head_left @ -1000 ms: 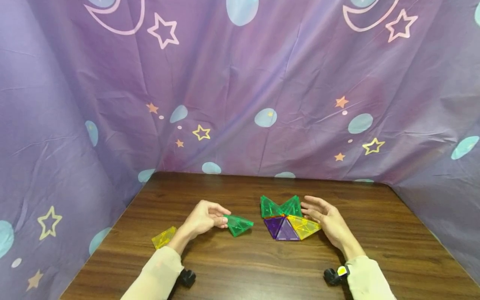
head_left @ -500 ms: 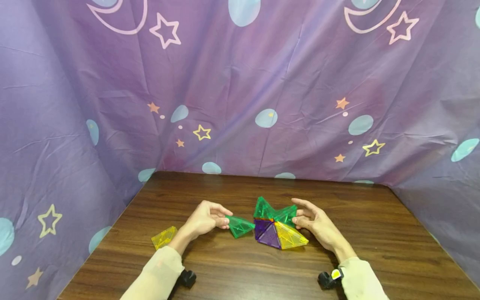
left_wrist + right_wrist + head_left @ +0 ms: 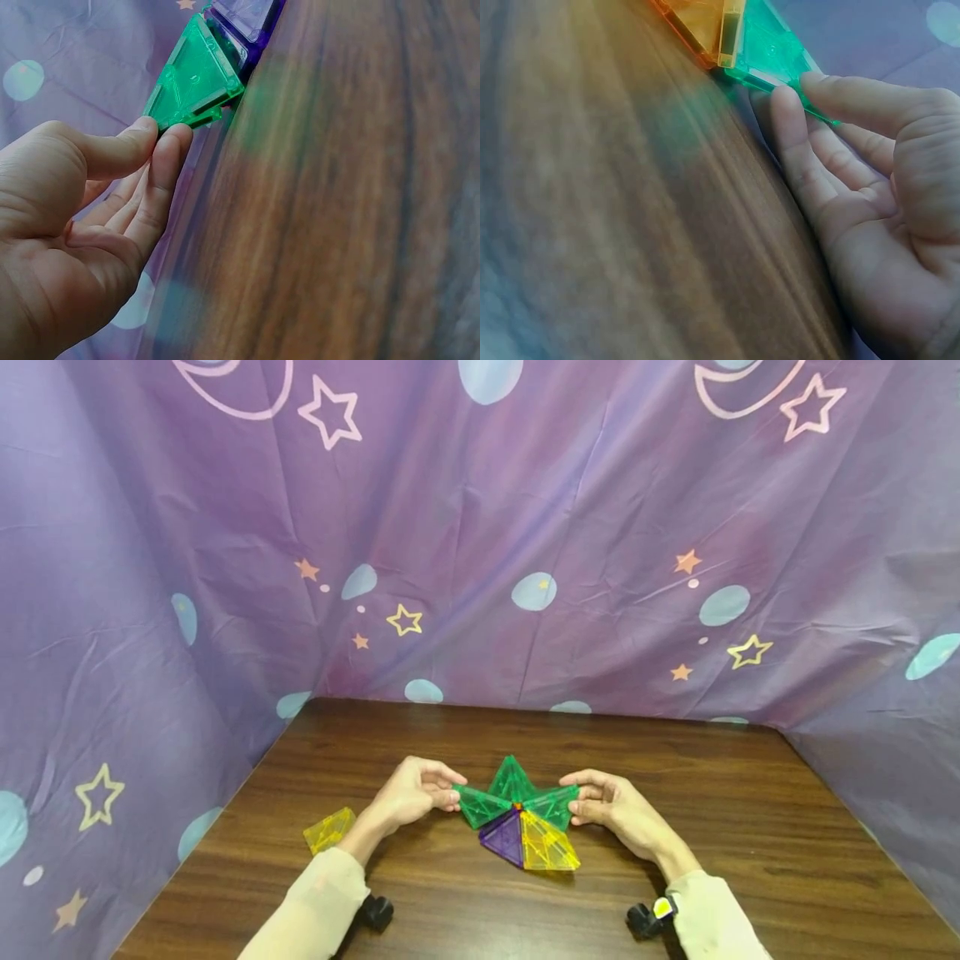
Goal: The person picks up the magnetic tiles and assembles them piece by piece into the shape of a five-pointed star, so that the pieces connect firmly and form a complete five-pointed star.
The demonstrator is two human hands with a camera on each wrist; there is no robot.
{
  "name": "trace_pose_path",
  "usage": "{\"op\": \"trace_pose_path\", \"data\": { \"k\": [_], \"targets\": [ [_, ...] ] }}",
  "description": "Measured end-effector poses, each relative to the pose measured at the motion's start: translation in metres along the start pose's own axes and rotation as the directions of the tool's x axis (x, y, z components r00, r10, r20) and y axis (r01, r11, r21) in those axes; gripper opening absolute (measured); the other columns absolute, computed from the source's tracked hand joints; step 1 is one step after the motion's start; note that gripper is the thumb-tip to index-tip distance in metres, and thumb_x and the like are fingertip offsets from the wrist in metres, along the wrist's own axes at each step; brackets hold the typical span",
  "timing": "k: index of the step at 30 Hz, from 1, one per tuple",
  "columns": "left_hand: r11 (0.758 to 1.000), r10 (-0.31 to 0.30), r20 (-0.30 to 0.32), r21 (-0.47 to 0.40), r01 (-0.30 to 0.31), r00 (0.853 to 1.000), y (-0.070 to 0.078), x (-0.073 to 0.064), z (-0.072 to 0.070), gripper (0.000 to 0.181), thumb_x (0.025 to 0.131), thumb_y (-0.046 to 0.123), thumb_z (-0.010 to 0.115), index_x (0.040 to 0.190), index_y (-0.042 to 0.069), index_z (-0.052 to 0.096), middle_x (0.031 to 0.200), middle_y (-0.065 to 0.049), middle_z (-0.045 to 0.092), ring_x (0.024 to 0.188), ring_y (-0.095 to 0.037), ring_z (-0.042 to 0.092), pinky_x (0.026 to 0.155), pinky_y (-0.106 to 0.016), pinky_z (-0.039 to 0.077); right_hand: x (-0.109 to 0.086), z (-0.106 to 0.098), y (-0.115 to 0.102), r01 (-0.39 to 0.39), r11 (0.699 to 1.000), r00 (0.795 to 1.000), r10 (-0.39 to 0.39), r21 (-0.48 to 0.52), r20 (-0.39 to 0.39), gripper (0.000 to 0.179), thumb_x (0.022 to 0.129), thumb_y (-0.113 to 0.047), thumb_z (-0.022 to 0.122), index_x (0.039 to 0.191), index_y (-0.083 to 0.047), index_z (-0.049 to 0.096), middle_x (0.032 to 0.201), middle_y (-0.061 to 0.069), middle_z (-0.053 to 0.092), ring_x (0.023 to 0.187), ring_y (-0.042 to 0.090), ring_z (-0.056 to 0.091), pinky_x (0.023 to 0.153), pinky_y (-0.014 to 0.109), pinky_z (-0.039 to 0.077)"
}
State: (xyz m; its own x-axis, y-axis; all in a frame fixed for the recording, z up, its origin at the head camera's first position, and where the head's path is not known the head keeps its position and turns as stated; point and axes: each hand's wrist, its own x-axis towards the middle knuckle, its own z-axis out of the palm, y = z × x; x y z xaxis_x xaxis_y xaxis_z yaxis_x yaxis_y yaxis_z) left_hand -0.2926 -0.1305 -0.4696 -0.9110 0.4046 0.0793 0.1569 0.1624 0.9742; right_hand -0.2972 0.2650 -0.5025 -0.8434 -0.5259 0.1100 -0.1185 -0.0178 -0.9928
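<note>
My left hand [image 3: 411,792] pinches the outer corner of a green triangular magnetic tile [image 3: 196,79] between thumb and fingers. That tile lies against the left side of a joined group of tiles. On the right of the group, my right hand [image 3: 619,810] pinches the corner of another green triangular tile [image 3: 769,49]. A third green tile [image 3: 512,778] points away at the back. At the front are a purple tile [image 3: 504,837] and a yellow tile [image 3: 550,845], the yellow one showing orange in the right wrist view. All the tiles' tips meet near a small orange spot.
A loose yellow tile [image 3: 330,831] lies on the wooden table [image 3: 675,760], just left of my left forearm. A purple patterned cloth [image 3: 480,568] hangs behind the table and along its sides. Each wrist wears a small black camera.
My right hand has moved left and now pinches the right green tile. The group has slid left and turned, so it meets the green tile in my left hand, which has hardly moved.
</note>
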Motion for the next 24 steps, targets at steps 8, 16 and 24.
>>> {"op": "trace_pose_path", "data": {
  "k": [8,16,24],
  "targets": [
    [0.999,-0.026,0.044,-0.018,0.027,0.999,0.0011,-0.0002,-0.0014,0.028,0.099,-0.01,0.074,0.126,-0.016,0.072,0.099,-0.026,0.08,0.086,-0.032,0.082,0.082,-0.04,0.069,0.0006,0.0011,0.0,0.009,1.0,1.0,-0.009,0.009,-0.014,0.052,0.105,0.004,0.069,0.145,0.024,0.043,0.107,0.006,0.075,0.094,0.015,0.077,0.089,0.034,0.067],
    [0.997,-0.061,0.078,-0.033,0.064,0.995,0.0007,-0.0006,-0.0017,0.035,0.099,-0.008,0.075,0.133,-0.016,0.069,0.1,-0.023,0.08,0.086,-0.029,0.082,0.084,-0.041,0.069,-0.0001,0.0018,0.0004,0.011,1.0,1.0,-0.011,0.008,-0.027,0.052,0.105,0.003,0.07,0.144,0.025,0.042,0.108,0.005,0.077,0.095,0.013,0.077,0.089,0.032,0.067],
    [0.997,-0.069,0.088,-0.021,0.071,0.994,-0.0007,0.0004,-0.0008,0.039,0.103,0.001,0.076,0.138,-0.014,0.068,0.1,-0.023,0.082,0.083,-0.028,0.082,0.08,-0.04,0.069,-0.0001,0.003,-0.0006,0.006,1.0,0.999,-0.007,-0.009,-0.052,0.044,0.106,0.003,0.069,0.14,0.022,0.049,0.109,0.004,0.075,0.096,0.013,0.077,0.089,0.032,0.067]
  ]
}}
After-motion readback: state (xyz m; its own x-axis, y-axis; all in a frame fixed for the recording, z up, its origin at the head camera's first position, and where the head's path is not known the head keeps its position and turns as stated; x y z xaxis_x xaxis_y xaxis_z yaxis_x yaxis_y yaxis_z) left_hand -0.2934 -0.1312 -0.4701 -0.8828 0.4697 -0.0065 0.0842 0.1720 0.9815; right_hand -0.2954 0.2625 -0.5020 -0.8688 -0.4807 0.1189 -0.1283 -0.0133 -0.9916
